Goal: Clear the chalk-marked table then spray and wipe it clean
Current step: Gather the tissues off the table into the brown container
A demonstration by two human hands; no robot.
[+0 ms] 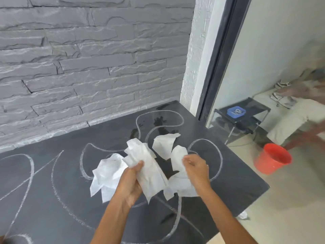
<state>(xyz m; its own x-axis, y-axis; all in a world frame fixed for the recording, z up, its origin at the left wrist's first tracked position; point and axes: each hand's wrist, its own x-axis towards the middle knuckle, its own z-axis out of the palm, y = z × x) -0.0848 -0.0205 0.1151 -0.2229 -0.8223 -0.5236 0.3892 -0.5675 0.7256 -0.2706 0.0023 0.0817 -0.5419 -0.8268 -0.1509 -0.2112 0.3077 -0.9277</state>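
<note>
A dark slate table (58, 194) carries looping white chalk lines (30, 166) and wet patches (159, 121) near its far end. Above its middle I hold a bunch of white paper wipes (151, 166). My left hand (131, 182) grips the crumpled wipes from below, thumb on top. My right hand (195, 169) pinches another part of the wipes. The sheets are partly unfolded and hang loosely between both hands.
A grey stone wall (79, 59) backs the table. To the right, past the table's edge, stand a red bucket (272, 158) on the floor and a small black shelf with a blue tray (236, 111). A crumpled white scrap (243, 215) lies on the floor.
</note>
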